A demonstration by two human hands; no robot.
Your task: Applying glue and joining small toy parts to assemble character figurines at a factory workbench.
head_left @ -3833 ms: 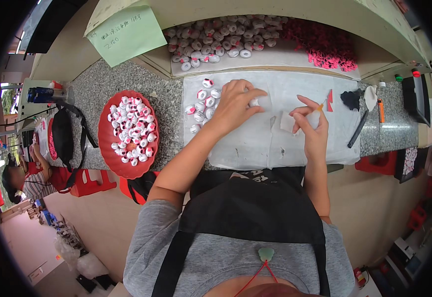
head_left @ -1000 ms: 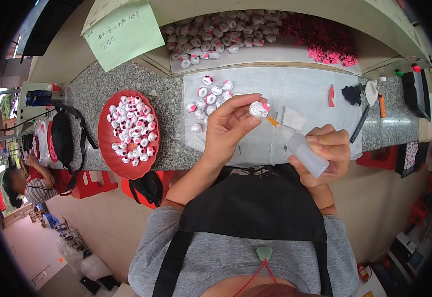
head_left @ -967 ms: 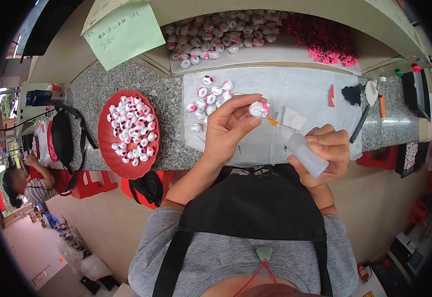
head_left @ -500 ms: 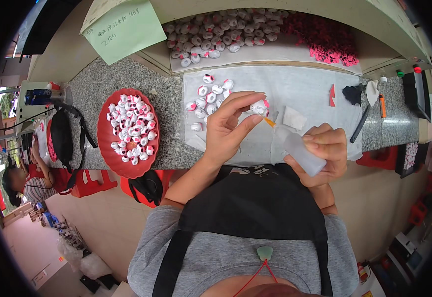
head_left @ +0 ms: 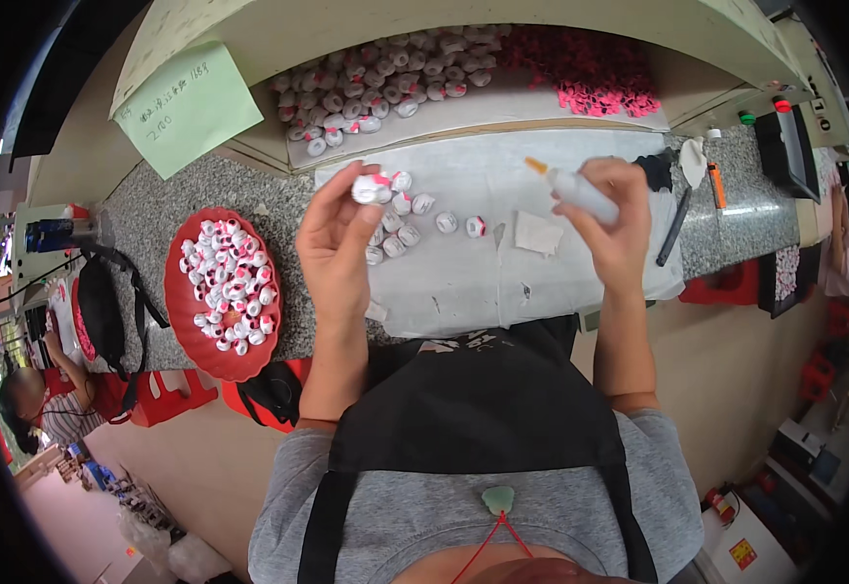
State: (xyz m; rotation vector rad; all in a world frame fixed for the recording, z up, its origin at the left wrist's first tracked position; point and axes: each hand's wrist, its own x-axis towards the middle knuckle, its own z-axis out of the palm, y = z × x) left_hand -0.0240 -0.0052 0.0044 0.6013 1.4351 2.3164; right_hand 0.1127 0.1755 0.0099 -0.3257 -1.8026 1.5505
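Observation:
Between the thumb and fingers of my left hand (head_left: 337, 238), a small round white piece with pink patches (head_left: 372, 189) is pinched. My right hand (head_left: 621, 219) is wrapped round a translucent white squeeze bottle (head_left: 585, 196), whose orange nozzle (head_left: 536, 165) points up and to the left, apart from the piece. Several similar white-and-pink pieces (head_left: 447, 223) lie on the white sheet (head_left: 473, 292), beside and behind my left hand. A small folded white pad (head_left: 538, 235) rests on the sheet, left of my right hand.
A red scalloped dish (head_left: 177, 321) full of similar pieces stands at the left. On the shelf behind are more white pieces (head_left: 385, 83) and a pink heap (head_left: 609, 95). A dark stick (head_left: 674, 229) and an orange lighter (head_left: 716, 187) lie right. Far left, another person (head_left: 64, 404) sits.
My left hand has moved left and back with the piece, away from the nozzle. My right hand has lifted back with the bottle. Two pieces now lie separately near the sheet's middle.

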